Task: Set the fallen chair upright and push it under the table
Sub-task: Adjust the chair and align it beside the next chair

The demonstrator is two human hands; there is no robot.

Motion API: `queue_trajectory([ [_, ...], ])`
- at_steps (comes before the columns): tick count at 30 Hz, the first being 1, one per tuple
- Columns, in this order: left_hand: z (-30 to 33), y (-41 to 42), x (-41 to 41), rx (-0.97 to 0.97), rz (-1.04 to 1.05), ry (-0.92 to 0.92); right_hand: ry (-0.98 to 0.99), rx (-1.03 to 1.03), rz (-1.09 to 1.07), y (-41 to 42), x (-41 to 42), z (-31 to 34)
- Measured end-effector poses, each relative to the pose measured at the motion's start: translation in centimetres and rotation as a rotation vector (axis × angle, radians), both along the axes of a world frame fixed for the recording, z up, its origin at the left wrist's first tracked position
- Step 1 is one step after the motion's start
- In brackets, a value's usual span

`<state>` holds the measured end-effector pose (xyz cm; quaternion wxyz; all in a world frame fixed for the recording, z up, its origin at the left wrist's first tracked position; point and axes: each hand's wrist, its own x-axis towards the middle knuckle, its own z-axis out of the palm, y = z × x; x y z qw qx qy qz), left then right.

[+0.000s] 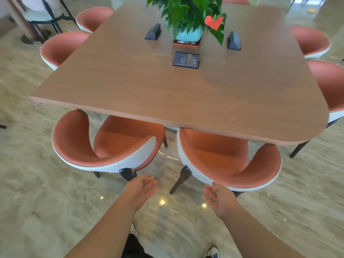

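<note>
Two orange chairs with white curved backs stand upright at the near edge of the wooden table (167, 94), their seats partly under it. The left chair (104, 146) is turned a little to the right. The right chair (229, 161) faces the table. My left hand (141, 189) hovers open, palm inward, just below the left chair's back and apart from it. My right hand (219, 200) is open too, its fingertips close to the lower rim of the right chair's back; whether they touch is unclear. Neither hand holds anything.
More orange chairs (61, 47) (312, 41) (333, 86) ring the table's sides. A potted green plant (189, 19), two dark wedge-shaped stands (153, 32) and a socket panel (186, 59) sit mid-table. Glossy marble floor (46, 211) surrounds me; my shoes (212, 251) show below.
</note>
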<state>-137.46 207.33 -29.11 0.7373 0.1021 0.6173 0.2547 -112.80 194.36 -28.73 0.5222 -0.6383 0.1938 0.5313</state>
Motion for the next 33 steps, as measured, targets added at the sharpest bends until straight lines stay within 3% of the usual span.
queue_trajectory([
  [8,0.0,9.8,-14.2,-0.024,-0.146,-0.036,0.051,0.042,-0.003,11.4,-17.8,0.0],
  [14,-0.3,13.3,-22.5,-0.097,-0.116,0.031,0.109,-0.03,0.084,16.7,-27.9,2.7],
  [17,-0.8,15.8,-24.9,-0.103,-0.052,0.051,0.116,-0.105,0.097,19.0,-30.1,3.0],
  [27,-2.7,25.0,-29.6,-0.053,0.031,0.074,0.217,-0.053,0.146,24.7,-33.8,-1.5],
  [33,-5.2,29.8,-31.3,-0.115,-0.179,0.316,0.277,-0.037,0.066,28.5,-34.8,-4.6],
])
